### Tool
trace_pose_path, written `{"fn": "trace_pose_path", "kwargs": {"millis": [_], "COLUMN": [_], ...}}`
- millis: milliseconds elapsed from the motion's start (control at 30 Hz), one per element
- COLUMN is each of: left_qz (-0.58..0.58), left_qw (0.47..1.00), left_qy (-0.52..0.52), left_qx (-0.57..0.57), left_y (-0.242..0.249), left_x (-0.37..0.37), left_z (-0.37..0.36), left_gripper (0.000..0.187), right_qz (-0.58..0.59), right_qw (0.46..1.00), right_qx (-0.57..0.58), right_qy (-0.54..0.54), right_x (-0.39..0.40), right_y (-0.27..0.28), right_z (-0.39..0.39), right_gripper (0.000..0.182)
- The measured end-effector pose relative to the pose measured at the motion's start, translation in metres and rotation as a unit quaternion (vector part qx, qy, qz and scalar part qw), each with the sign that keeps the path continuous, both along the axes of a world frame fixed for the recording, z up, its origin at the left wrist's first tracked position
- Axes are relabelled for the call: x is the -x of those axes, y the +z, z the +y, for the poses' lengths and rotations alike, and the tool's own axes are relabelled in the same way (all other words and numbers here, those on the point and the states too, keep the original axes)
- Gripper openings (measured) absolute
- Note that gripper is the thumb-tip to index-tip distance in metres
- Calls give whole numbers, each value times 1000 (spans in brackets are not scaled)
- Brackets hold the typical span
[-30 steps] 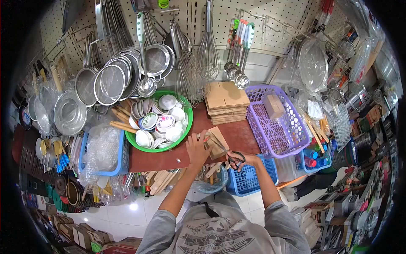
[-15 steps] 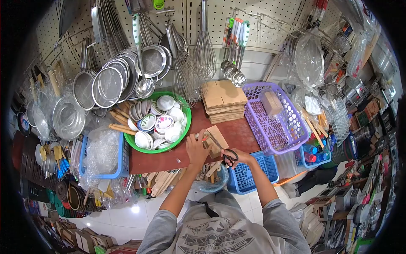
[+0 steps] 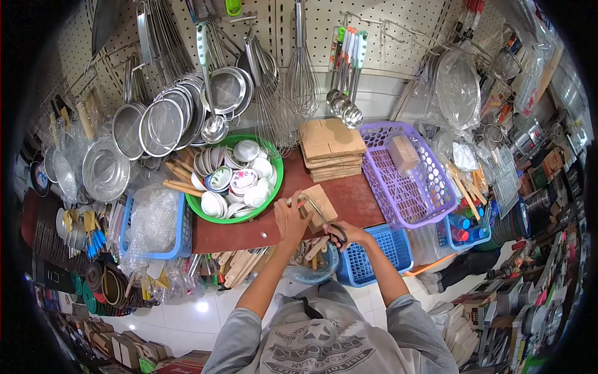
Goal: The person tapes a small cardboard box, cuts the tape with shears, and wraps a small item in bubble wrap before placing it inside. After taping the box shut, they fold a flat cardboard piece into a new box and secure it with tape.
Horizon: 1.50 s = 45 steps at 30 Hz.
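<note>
My right hand (image 3: pixel 350 235) is closed around the dark handles of a pair of scissors (image 3: pixel 316 209), whose blades point up and left across a small brown cardboard box (image 3: pixel 323 201). My left hand (image 3: pixel 290 219) grips the left side of that box, its fingers bent near the blade tips. Something small and reddish shows by the left fingertips, too small to name. Behind the hands, a stack of flat cardboard pieces (image 3: pixel 333 138) lies on the red-brown tabletop (image 3: pixel 249 237).
A green basin (image 3: pixel 278 187) of small bowls stands to the left, a purple basket (image 3: pixel 411 221) holding a wrapped block to the right. Blue baskets (image 3: pixel 374 254) sit at the table's front and left. Strainers (image 3: pixel 162 128), whisks (image 3: pixel 301 87) and ladles (image 3: pixel 352 116) hang behind.
The scissors have turned slightly in my right hand, which has moved a little to the right. My left hand stays on the box. The whole view has shifted slightly.
</note>
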<state>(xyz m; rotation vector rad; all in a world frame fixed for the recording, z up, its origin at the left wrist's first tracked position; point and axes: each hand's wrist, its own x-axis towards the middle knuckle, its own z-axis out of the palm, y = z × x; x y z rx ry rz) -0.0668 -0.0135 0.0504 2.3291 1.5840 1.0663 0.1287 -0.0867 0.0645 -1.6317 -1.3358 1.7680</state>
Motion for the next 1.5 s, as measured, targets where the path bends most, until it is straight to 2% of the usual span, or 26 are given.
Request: {"fn": "trace_pose_path", "kwargs": {"millis": [267,367,400,500,533,600,667,767,867,1033,1133,1233,1333,1500], "left_qz": [25,46,49,58,62,62,59,53,44,-24,-37,-53,-43,-84], "left_qw": [999,997,996,994,993,992,990,982,961,921,924,929,960,980], "left_qy": [33,41,44,47,48,48,45,42,43,45,54,69,70,9], "left_qx": [25,53,61,80,86,98,118,175,268,386,378,361,268,183], "left_y": [4,2,0,-5,-8,-11,-14,-19,-20,-34,-38,-35,-42,-41], "left_x": [-3,-2,-2,-3,-3,-3,-2,1,4,13,14,10,8,3], "left_z": [-1,0,1,4,5,7,9,16,25,36,35,29,24,18], "left_gripper": [78,76,75,72,71,68,67,71,80,94,99,102,99,82], "right_qz": [48,89,138,97,47,-144,-297,-417,-528,-548,-547,-543,-530,-510], "right_qw": [996,990,985,992,997,988,951,903,826,809,806,802,806,817], "right_qx": [61,57,26,-51,-57,-49,-36,-41,-154,-174,-179,-191,-204,-182], "right_qy": [45,98,99,58,13,41,73,97,126,121,139,157,170,196], "right_x": [-15,-25,-31,-44,-46,-56,-66,-64,-65,-61,-63,-61,-63,-58], "right_y": [20,41,42,49,47,46,33,15,-31,-52,-52,-52,-59,-41], "right_z": [6,10,13,24,30,45,62,72,78,76,79,82,86,90], "right_gripper": [60,63,56,48,47,50,54,47,40,37,38,37,37,36]}}
